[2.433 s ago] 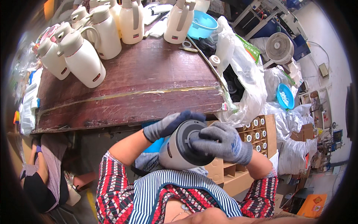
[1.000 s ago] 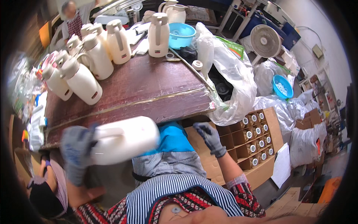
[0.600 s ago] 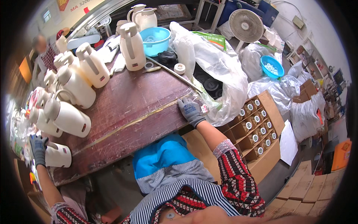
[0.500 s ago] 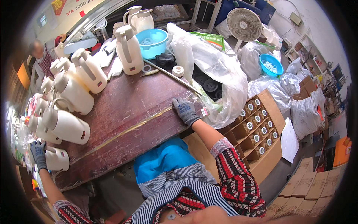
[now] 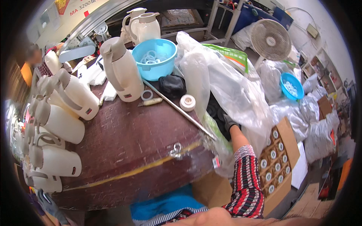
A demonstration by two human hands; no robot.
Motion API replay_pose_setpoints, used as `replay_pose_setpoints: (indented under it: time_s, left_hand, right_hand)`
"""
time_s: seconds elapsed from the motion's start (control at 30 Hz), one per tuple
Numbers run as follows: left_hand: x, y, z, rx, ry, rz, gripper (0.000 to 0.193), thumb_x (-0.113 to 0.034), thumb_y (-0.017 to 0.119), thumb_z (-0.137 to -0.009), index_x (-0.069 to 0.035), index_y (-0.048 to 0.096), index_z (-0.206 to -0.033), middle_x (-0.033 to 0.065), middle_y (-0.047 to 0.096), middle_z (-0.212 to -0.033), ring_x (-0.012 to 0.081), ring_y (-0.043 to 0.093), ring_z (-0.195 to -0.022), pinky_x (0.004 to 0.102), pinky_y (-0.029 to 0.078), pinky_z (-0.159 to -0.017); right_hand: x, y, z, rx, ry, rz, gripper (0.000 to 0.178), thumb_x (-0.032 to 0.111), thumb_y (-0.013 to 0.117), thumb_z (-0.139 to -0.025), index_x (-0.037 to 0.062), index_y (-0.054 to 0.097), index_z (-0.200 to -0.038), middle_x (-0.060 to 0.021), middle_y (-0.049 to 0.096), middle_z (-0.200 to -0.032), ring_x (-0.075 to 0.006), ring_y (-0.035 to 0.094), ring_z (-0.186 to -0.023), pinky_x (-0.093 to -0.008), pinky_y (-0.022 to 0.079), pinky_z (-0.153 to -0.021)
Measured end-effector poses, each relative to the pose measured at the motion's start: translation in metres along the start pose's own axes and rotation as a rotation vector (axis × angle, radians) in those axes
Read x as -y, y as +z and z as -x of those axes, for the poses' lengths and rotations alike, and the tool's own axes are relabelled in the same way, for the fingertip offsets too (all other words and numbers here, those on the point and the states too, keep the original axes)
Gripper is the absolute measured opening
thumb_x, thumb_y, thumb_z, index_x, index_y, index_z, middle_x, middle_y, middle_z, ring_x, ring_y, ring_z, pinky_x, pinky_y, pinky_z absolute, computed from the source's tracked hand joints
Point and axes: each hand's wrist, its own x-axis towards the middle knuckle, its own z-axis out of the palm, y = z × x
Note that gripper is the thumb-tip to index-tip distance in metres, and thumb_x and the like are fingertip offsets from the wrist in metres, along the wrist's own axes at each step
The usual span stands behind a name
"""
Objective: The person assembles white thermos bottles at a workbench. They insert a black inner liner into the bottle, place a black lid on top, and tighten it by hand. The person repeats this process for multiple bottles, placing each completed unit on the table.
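My right hand (image 5: pixel 230 122), in a grey glove, reaches into the open mouth of a clear plastic bag (image 5: pixel 241 86). It is at the black round parts (image 5: pixel 213 109) inside; its fingers are partly hidden among them. At the lower left rim, my gloved left hand (image 5: pixel 49 206) is blurred, just below a cream vacuum jug (image 5: pixel 49 182) lying on its side. Several more such jugs (image 5: pixel 62 122) crowd the table's left side, tilted or lying. One jug (image 5: pixel 126 77) stands upright by a blue basin (image 5: pixel 156 69) of pale rings. Small clear ring-like pieces (image 5: pixel 176 150) lie near the front edge.
On the brown table (image 5: pixel 132 139) are a metal rod (image 5: pixel 181 111), a white tape roll (image 5: pixel 187 102), a pale ring (image 5: pixel 146 95) and a black bag (image 5: pixel 171 86). A divided carton (image 5: pixel 279 158) stands at right. Behind are a fan (image 5: pixel 270 39) and another blue basin (image 5: pixel 292 86).
My right hand has moved from the tabletop into the plastic bag. My left hand has come away from the jug's handle and dropped lower. The view has shifted, and the clear ring-like pieces now show.
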Motion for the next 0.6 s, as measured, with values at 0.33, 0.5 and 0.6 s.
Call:
replay_pose_setpoints:
  time_s: [0.33, 0.5, 0.6]
  left_hand:
    - [-0.129, -0.061, 0.102, 0.202, -0.016, -0.174, 0.023, -0.021, 0.064, -0.096, -0.003, 0.070, -0.110, 0.0206, 0.068, -0.114, 0.0379, 0.063, -0.106, 0.0490, 0.051, -0.093]
    - [-0.192, -0.094, 0.117, 0.092, 0.072, 0.109, 0.036, -0.021, 0.063, -0.095, 0.000, 0.065, -0.125, 0.0226, 0.060, -0.132, 0.0389, 0.056, -0.123, 0.0486, 0.046, -0.103]
    - [-0.292, -0.142, 0.098, 0.044, 0.172, 0.581, 0.045, -0.022, 0.062, -0.095, 0.002, 0.063, -0.134, 0.0237, 0.055, -0.142, 0.0395, 0.051, -0.134, 0.0483, 0.042, -0.109]
  right_hand:
    - [-0.008, 0.049, -0.084, 0.056, -0.145, 0.399, 0.056, 0.029, 0.059, -0.098, 0.0079, 0.050, -0.150, -0.0238, 0.058, -0.144, -0.0405, 0.056, -0.131, -0.0474, 0.043, -0.113]
    - [0.027, -0.018, 0.007, -0.157, -0.572, 0.444, 0.055, 0.025, 0.058, -0.100, 0.0078, 0.048, -0.151, -0.0228, 0.059, -0.142, -0.0403, 0.057, -0.130, -0.0480, 0.043, -0.112]
    - [0.092, -0.150, 0.141, -0.103, -0.630, 0.080, 0.052, 0.020, 0.058, -0.099, 0.0061, 0.049, -0.148, -0.0233, 0.061, -0.138, -0.0404, 0.060, -0.127, -0.0471, 0.045, -0.110]
